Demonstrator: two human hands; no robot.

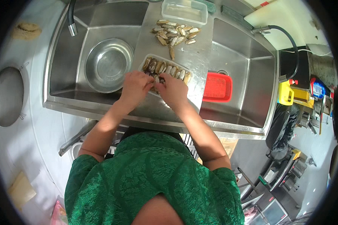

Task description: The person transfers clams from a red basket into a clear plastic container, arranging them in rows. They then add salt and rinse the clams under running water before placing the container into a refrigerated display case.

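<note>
Side by side, elongated brown and white clams (169, 70) fill a clear plastic tray (189, 73) on the steel divider between two sink basins. My left hand (136, 85) reaches over the tray's left part, fingertips drawn together; whether they pinch anything is hidden. Close beside it, my right hand (173, 90) has thumb and forefinger around a pale clam with a dark patch (157, 80). Both hands cover the tray's near side. Beyond the tray lies a loose pile of similar clams (174, 32), one of them trailing toward the tray.
An open clear plastic container (184, 12) stands behind the pile. The left basin holds a round metal bowl (109, 66), the right one a red plastic basket (217, 87). Flexible faucets (72, 29) hang over both basins. A yellow jug (286, 93) is right of the sink.
</note>
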